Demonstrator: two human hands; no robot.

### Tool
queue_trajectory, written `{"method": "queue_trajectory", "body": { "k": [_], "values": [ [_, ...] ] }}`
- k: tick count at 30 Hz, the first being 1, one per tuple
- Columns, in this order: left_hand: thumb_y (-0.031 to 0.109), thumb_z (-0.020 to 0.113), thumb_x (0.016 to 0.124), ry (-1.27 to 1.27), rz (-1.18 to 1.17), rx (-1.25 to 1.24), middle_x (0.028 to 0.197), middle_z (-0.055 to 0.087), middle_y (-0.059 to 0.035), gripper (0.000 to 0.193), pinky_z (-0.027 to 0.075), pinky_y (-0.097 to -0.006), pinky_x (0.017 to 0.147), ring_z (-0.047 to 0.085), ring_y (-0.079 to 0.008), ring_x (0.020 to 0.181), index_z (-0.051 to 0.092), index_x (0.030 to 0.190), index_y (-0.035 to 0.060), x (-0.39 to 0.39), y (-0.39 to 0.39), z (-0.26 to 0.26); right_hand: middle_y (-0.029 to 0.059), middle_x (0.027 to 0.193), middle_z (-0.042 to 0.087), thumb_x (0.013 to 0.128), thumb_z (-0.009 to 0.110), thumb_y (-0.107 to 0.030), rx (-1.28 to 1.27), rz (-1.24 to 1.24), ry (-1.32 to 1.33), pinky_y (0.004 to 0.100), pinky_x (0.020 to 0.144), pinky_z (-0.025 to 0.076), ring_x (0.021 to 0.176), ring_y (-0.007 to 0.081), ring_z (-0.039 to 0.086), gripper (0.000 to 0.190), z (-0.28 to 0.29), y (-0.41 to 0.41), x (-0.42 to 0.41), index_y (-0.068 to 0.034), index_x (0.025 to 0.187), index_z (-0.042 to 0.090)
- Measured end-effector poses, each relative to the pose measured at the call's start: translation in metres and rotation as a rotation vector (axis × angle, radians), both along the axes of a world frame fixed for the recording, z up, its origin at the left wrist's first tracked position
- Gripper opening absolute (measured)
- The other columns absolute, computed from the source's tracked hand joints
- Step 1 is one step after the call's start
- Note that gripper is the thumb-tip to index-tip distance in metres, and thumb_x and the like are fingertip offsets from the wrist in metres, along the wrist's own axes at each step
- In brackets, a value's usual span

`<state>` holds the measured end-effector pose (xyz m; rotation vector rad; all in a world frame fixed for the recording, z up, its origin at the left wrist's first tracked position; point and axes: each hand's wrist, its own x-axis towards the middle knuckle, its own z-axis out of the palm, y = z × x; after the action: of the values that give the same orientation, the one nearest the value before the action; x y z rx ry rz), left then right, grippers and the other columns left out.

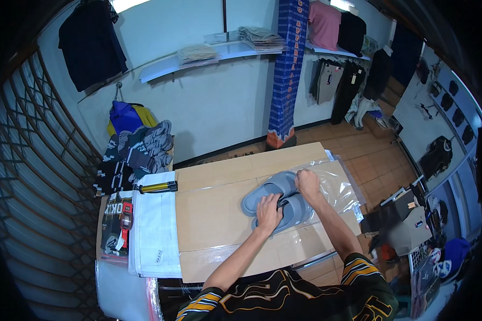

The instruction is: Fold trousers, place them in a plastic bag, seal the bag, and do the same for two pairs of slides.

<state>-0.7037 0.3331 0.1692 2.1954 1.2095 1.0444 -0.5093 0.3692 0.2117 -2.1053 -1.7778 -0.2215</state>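
Note:
A pair of grey slide sandals (268,191) lies side by side on a flat cardboard sheet (213,208), toes towards the right. My left hand (269,212) grips the pair near the strap openings, with its fingertips between the two sandals. Something small and dark shows by those fingertips; what it is cannot be made out. At the toe end, the fingers of my right hand (307,185) are curled on the edge of a clear plastic bag (335,180). The bag spreads to the right from the toes, and how far it covers them is unclear.
A white folded bag or sheet (154,232) borders the cardboard on the left, with a yellow-and-black hand pump (158,187) on it. Beside it are a red tape dispenser (126,220) and packaged clothing (111,224). Piled socks (144,150) stand behind. A blue-wrapped pillar (285,80) rises beyond.

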Motion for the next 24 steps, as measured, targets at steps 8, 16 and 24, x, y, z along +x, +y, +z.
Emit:
{"method": "queue_trajectory", "body": {
  "k": [8,16,24],
  "values": [
    [0.003,0.069,0.072,-0.025,-0.073,0.012,0.105,0.062,-0.0074,0.044,0.045,-0.0424,0.083,0.056,-0.0301,0.100,0.064,0.116,0.0090,0.004,0.013,-0.001,0.0230,0.084,0.067,0.081,0.064,-0.014,0.063,0.086,0.116,0.0513,0.069,0.054,0.075,0.0429,0.067,0.015,0.009,-0.001,-0.010,0.000,0.083,0.069],
    [0.002,0.066,0.072,-0.040,-0.121,0.002,0.106,0.064,-0.0091,0.042,0.047,-0.0432,0.085,0.056,-0.0327,0.099,0.065,0.114,0.0067,0.009,0.021,0.003,0.0238,0.075,0.065,0.078,0.067,-0.012,0.128,0.136,0.203,0.0479,0.064,0.052,0.069,0.0422,0.064,0.015,0.008,0.005,-0.007,0.002,0.080,0.069],
    [0.000,0.065,0.069,-0.037,-0.110,0.003,0.102,0.064,-0.0090,0.044,0.047,-0.0428,0.083,0.057,-0.0321,0.098,0.066,0.112,0.0073,0.021,0.023,0.000,0.0239,0.069,0.063,0.077,0.067,-0.011,0.102,0.140,0.278,0.0454,0.063,0.051,0.067,0.0411,0.064,0.014,0.013,0.007,-0.009,0.003,0.078,0.069]
  ]
}}
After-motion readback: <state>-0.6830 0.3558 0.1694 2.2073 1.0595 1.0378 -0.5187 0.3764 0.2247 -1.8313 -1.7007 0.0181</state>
